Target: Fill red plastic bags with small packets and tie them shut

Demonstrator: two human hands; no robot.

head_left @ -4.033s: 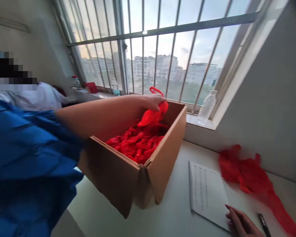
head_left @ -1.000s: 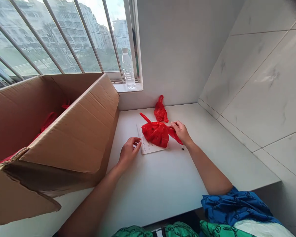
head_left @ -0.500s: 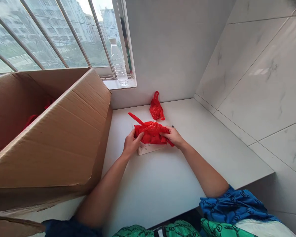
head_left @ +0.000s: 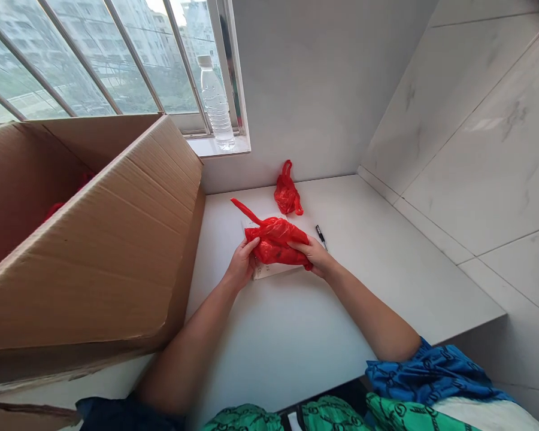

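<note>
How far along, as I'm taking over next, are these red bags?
Done, it seems: one bunched red plastic bag lying by the wall. In hand: a red bag held by the left hand and right hand over a notepad. Left: more red bags inside the cardboard box.

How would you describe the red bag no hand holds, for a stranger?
Begin at the large cardboard box on the white counter. To its right, at the back wall, lies a small crumpled red plastic bag. Unlike the other red bag, no hand touches it.
</note>
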